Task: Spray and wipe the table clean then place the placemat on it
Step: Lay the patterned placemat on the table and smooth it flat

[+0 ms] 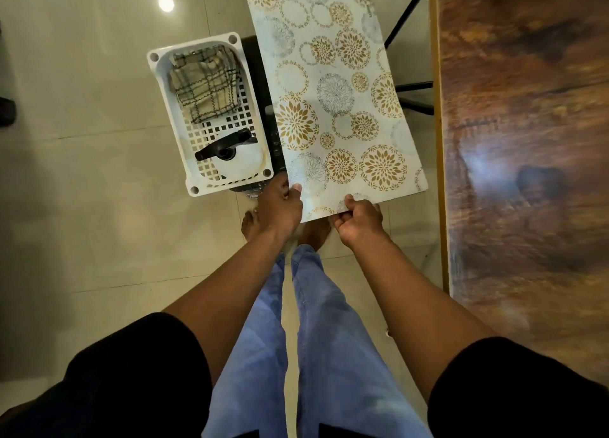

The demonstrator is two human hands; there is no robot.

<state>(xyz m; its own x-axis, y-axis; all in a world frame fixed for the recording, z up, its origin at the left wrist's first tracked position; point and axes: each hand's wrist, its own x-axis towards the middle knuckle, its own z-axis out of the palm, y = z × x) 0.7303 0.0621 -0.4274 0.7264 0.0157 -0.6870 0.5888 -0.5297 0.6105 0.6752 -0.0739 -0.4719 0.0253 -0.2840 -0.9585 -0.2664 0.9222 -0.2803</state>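
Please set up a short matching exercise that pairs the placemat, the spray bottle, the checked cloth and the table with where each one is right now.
Things:
1. placemat
2. spray bottle
3. checked cloth
4. table

Places:
A. far end of the white basket
B. along the right side of the view, nothing on the part that shows
C. held at its near edge by the left hand and the right hand
D. near end of the white basket

Pairs: 1-C, 2-D, 3-A, 4-B
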